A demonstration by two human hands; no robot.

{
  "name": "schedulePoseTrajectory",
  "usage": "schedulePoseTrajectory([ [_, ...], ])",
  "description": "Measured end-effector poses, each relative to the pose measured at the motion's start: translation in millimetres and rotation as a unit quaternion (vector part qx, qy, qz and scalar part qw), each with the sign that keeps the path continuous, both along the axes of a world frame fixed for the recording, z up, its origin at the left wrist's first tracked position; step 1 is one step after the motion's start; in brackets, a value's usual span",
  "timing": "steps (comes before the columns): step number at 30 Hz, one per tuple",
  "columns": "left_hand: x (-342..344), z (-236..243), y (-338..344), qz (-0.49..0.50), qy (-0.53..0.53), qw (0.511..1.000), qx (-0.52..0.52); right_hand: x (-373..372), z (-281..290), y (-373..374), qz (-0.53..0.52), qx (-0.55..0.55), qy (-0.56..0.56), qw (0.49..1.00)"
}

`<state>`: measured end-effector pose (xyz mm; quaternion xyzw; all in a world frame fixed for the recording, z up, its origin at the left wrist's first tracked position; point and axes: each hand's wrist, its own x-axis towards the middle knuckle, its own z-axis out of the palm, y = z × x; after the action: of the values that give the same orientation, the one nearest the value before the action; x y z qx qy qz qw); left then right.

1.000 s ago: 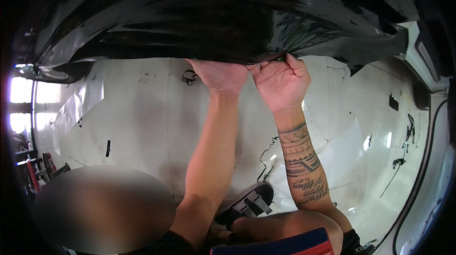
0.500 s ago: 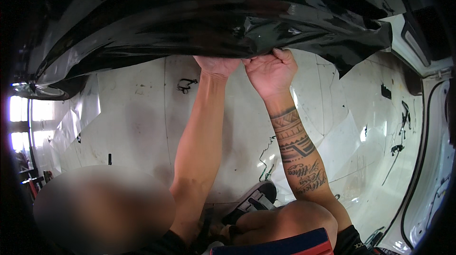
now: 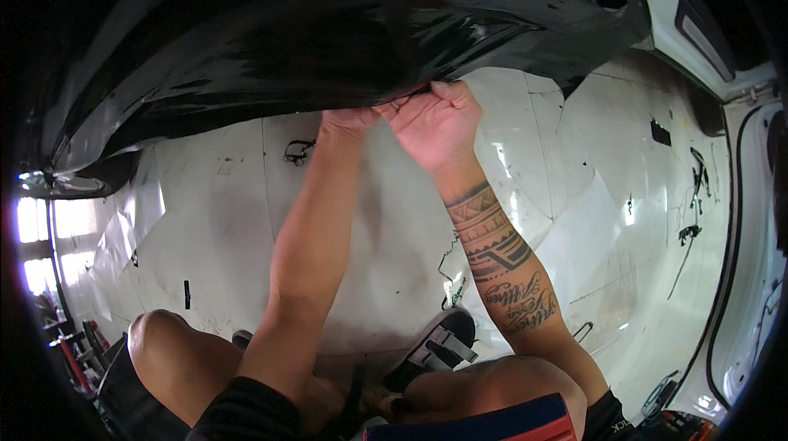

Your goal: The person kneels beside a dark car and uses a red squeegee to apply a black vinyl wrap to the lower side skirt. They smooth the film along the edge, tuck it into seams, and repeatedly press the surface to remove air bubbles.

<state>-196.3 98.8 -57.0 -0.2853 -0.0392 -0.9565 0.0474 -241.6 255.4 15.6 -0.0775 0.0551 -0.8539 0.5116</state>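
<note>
A glossy black film drapes over a dark, curved car body panel across the upper part of the head view. Its loose edge hangs wrinkled, with a pointed corner at the right. My right hand is closed, palm up, pinching that lower edge between thumb and fingers. Close against it, my left hand reaches under the same edge. The film hides my left fingers, so their grip does not show.
A light floor spreads below, with a coiled black cable and a clear plastic sheet. At right stands a white car door frame with dark seals. My shoe rests near the bottom middle.
Both hands have moved slightly left in view, still together at the film's edge. The film's right corner sits higher, and my left knee has come into sight.
</note>
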Motion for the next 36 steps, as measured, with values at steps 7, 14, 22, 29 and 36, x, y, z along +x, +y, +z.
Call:
schedulePoseTrajectory([
  [7,2,28,1,0.259,-0.323,0.910,0.027,0,4,4,0.010,0.014,-0.005,1.000],
  [14,0,10,-4,0.108,-0.084,0.990,-0.011,1,5,9,-0.020,0.033,0.007,0.999],
  [22,-7,15,-6,0.204,-0.233,0.951,0.011,0,16,6,-0.021,0.071,-0.015,0.997],
  [29,-21,16,-3,0.190,-0.215,0.958,0.002,-3,13,6,-0.027,0.087,0.015,0.996],
  [36,-23,15,-3,0.191,-0.213,0.958,0.001,-5,8,4,-0.028,0.075,0.006,0.997],
])
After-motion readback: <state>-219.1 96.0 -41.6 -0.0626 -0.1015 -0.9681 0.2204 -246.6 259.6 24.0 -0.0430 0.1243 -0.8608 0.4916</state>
